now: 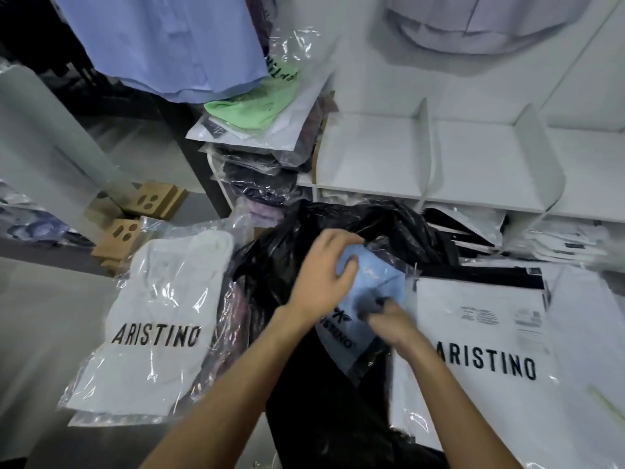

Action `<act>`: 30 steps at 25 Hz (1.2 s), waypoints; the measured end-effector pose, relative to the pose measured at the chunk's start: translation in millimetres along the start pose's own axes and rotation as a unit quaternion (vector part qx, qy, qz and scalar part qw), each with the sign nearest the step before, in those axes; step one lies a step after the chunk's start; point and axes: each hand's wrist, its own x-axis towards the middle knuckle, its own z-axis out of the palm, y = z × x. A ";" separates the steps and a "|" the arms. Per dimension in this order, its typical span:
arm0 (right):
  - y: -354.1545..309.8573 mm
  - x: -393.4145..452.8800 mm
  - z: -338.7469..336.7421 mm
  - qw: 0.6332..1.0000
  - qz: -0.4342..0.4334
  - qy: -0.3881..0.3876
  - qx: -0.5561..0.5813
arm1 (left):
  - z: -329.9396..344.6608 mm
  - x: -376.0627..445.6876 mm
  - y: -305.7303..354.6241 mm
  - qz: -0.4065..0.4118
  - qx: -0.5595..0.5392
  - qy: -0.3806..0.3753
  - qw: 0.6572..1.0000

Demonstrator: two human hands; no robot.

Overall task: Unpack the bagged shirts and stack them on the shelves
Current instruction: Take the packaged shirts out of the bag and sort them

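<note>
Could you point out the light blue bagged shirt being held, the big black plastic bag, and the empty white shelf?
light blue bagged shirt (375,282), head view, on the blue fabric between the hands.
black plastic bag (270,265), head view, on its crinkled left side.
white shelf (368,154), head view, on the bare floor of its left compartment.

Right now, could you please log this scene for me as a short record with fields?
Left hand: grips the top of the light blue bagged shirt
Right hand: blurred, pinches the same bag lower down
Under the hands: black plastic sack, open
Left of sack: white bagged shirt printed ARISTINO
Right of sack: white ARISTINO bag, lying flat
Shelf compartments: white, with upright dividers
Beside the shelf: stack of bagged garments, green one on top
</note>
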 end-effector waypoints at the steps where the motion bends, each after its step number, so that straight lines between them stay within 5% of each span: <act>1: 7.3 3.6 1.5 1.000 0.002 -0.012 -0.012 | 17.9 -0.6 2.9 -0.013 -0.020 -0.042 0.999; 8: 9.8 -4.4 15.6 0.994 0.047 -0.074 -0.068 | 59.4 -16.0 -13.4 -0.240 -0.044 -0.144 0.959; 11: 6.2 -9.8 31.4 0.991 0.012 0.015 0.129 | 59.1 -19.3 -16.5 -0.287 -0.047 -0.136 0.947; 15: 5.5 -0.9 32.8 0.931 0.005 0.191 0.311 | 69.0 -21.8 -20.7 -0.403 -0.089 -0.156 0.898; 19: -7.4 9.7 23.1 0.886 0.050 0.032 0.460 | 74.1 -16.2 -24.4 -0.468 -0.123 -0.172 0.858; 24: -16.5 -5.5 8.1 0.945 -0.043 0.114 0.303 | 66.2 -4.4 -14.4 -0.447 -0.142 -0.182 0.864; 27: -2.3 -17.1 -35.8 0.958 -0.077 0.152 0.232 | 66.4 3.9 -21.7 -0.445 -0.121 -0.159 0.873; 30: 32.3 -18.4 -81.0 0.952 -0.074 0.193 0.225 | 81.9 3.1 -27.5 -0.480 -0.120 -0.192 0.848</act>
